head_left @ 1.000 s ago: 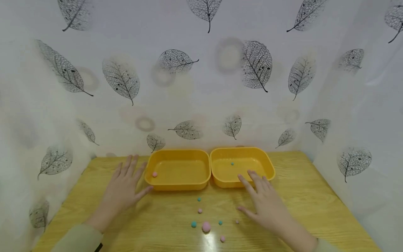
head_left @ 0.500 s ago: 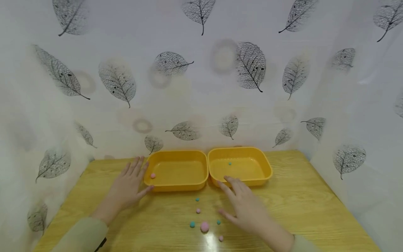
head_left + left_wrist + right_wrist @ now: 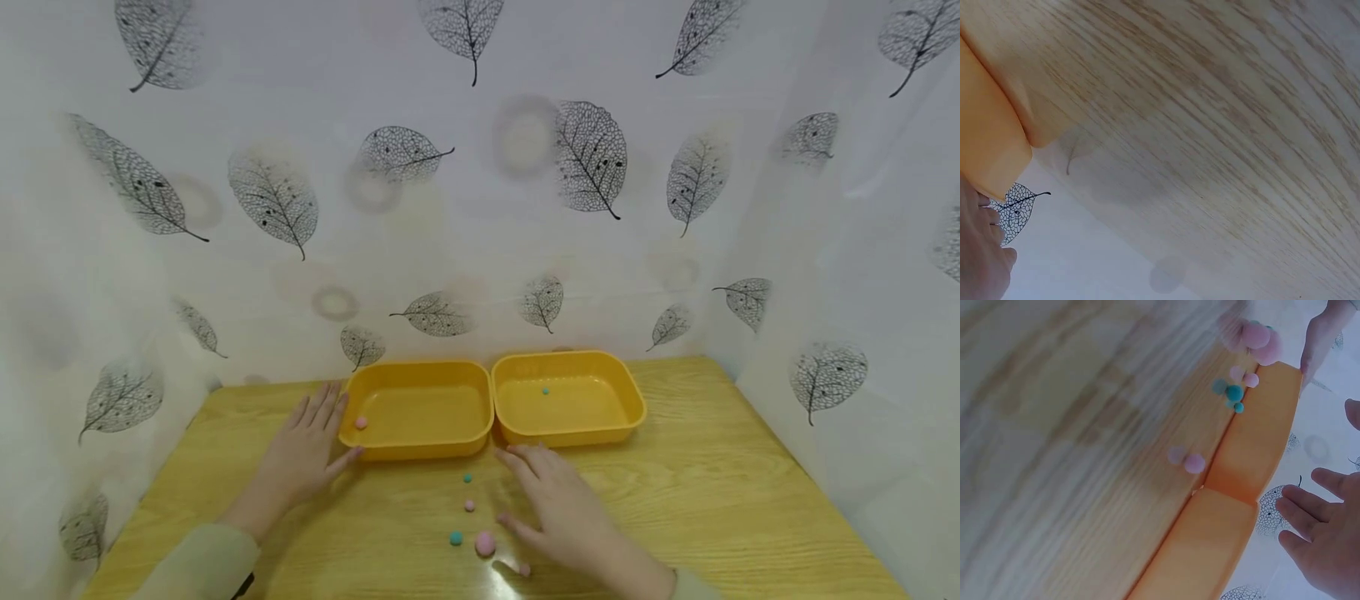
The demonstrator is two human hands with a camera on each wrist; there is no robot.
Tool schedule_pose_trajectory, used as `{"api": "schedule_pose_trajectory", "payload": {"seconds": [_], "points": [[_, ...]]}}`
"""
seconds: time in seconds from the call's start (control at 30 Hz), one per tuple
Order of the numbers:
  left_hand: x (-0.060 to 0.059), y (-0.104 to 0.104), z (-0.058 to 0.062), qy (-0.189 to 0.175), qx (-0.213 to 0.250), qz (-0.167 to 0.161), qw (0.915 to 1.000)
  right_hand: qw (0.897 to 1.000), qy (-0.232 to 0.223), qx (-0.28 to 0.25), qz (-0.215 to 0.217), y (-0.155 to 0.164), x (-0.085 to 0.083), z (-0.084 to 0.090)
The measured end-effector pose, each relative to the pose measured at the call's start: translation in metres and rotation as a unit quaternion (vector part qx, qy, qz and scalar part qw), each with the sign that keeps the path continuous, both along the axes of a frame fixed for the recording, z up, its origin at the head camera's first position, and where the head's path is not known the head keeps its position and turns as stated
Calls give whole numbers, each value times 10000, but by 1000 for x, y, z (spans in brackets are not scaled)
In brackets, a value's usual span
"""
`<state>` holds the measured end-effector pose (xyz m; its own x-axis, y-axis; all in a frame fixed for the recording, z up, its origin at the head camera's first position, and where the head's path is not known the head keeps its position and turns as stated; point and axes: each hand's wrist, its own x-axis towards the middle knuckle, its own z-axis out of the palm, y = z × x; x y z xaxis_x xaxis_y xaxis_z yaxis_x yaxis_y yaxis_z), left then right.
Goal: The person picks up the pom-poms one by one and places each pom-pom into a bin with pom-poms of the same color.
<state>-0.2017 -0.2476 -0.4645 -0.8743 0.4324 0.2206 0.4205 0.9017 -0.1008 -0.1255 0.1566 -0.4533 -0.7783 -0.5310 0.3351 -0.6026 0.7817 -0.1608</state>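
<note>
My left hand [image 3: 303, 450] rests against the left end of the left yellow tray [image 3: 420, 452], fingers spread fairly straight and thumb at its front corner. My right hand [image 3: 558, 508] hovers over the table in front of the right yellow tray [image 3: 573, 437], its fingers loosely extended and holding nothing. A large pink pom-pom [image 3: 485, 544] lies left of its thumb, beside a teal pom-pom [image 3: 456, 538]. Behind these are a smaller pink pom-pom [image 3: 469, 506] and a tiny teal pom-pom [image 3: 467, 478]. Another pink pom-pom [image 3: 1195, 464] shows in the right wrist view.
Inside the left tray sits one pink pom-pom [image 3: 362, 423]; a tiny teal pom-pom [image 3: 545, 391] is in the right tray. Both trays stand side by side toward the back of the wooden table [image 3: 720, 483]. A leaf-printed white curtain [image 3: 465, 250] hangs around it.
My right hand has moved left and nearer, away from over the right tray's front rim; it now hides small pom-poms seen earlier. My left hand stays by the left tray.
</note>
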Motion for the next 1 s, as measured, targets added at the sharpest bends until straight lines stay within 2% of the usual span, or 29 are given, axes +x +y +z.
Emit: {"api": "schedule_pose_trajectory", "payload": {"seconds": [0.13,0.33,0.47,0.57,0.77,1.0], "points": [[0,0,-2,50,146,-69,9999,9997,-216,-72,-10,-3,1,-3],[1,-1,-3,-314,381,-65,9988,9975,-648,-268,52,-5,3,-7],[0,-1,-4,-317,409,-106,9986,9929,-1101,-453,70,-7,4,-6],[0,-1,-4,-168,384,-160,9990,9875,-1463,-577,119,-9,4,-4],[-1,-1,-5,-214,439,-185,9986,9717,-2150,-909,370,-13,2,-5],[-2,0,-5,-290,445,-180,9984,9547,-2575,-1319,691,-13,-1,-12]]}}
